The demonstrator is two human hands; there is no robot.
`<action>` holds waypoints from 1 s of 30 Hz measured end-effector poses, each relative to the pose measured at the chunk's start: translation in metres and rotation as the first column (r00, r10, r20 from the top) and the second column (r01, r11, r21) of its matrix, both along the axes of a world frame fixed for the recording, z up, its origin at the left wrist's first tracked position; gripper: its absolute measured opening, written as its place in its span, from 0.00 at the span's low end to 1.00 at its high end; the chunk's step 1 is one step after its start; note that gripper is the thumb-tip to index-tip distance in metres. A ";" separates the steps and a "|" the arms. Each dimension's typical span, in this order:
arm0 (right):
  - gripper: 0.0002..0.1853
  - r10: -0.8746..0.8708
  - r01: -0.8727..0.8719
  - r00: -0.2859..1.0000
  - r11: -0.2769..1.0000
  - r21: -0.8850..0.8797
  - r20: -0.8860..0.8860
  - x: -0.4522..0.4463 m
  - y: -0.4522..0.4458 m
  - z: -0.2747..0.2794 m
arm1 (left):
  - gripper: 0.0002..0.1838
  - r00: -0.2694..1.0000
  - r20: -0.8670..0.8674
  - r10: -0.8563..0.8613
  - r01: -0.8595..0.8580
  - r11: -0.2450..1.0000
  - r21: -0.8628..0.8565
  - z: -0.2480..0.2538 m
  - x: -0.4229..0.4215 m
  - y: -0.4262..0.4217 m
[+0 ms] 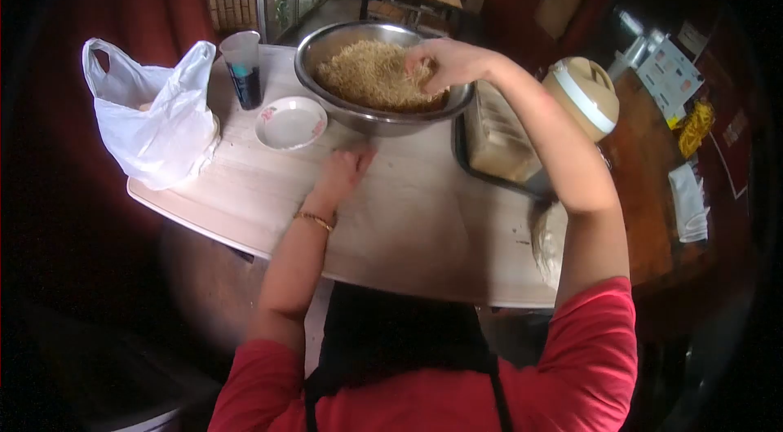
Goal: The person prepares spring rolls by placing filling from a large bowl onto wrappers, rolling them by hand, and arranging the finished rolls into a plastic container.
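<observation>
Two hands on my feed: at one o'clock the right hand pinches some brown strands, heaped in the metal bowl at twelve; near dial centre the left hand rests on the table, its grip unclear to me.

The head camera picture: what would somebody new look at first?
Probably the big shiny metal bowl at the far side of the table, heaped with tan strands, with the right hand reaching in over its rim. Next, maybe the white plastic bag standing at the table's left end, near a tall, partly dark cup.
</observation>
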State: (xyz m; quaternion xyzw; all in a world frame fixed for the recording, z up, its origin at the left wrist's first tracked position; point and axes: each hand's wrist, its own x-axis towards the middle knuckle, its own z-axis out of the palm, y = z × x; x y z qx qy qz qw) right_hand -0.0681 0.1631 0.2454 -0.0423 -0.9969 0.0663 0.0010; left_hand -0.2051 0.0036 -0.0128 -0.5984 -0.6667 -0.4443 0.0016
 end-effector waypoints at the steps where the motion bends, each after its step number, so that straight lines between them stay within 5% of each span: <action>1: 0.21 -0.005 0.006 1.000 1.000 -0.014 0.007 0.011 -0.018 0.002 | 0.15 1.000 0.005 0.005 -0.005 1.000 -0.025 0.003 -0.002 -0.001; 6: 0.18 0.096 -0.091 0.995 0.981 -0.174 0.020 0.046 -0.047 -0.053 | 0.13 0.996 0.086 0.024 -0.033 0.994 0.102 0.002 0.003 -0.008; 9: 0.15 0.168 -0.165 0.986 0.953 -0.254 -0.012 0.063 -0.066 -0.115 | 0.20 0.972 0.233 0.031 -0.008 0.995 -0.099 0.024 0.017 -0.025; 12: 0.18 0.133 -0.121 0.991 0.960 -0.253 0.031 0.074 -0.075 -0.166 | 0.32 0.922 0.347 -0.174 0.223 0.969 -0.107 0.036 0.037 -0.041; 14: 0.17 0.099 -0.090 0.995 0.954 -0.288 0.018 0.081 -0.088 -0.179 | 0.44 0.885 0.318 -0.340 0.410 0.892 -0.189 0.044 0.051 -0.059; 17: 0.19 0.083 -0.105 0.993 0.950 -0.293 -0.087 0.090 -0.089 -0.196 | 0.51 0.882 0.195 -0.429 0.461 0.871 -0.169 0.034 0.062 -0.062; 20: 0.24 0.109 -0.175 0.974 0.920 -0.352 -0.199 0.100 -0.093 -0.188 | 0.49 0.915 0.114 -0.386 0.402 0.893 -0.204 0.033 0.075 -0.065; 30: 0.29 -0.035 0.004 0.993 0.963 -0.270 -0.110 0.132 -0.077 -0.198 | 0.33 0.944 0.073 -0.321 0.325 0.880 -0.347 0.029 0.079 -0.060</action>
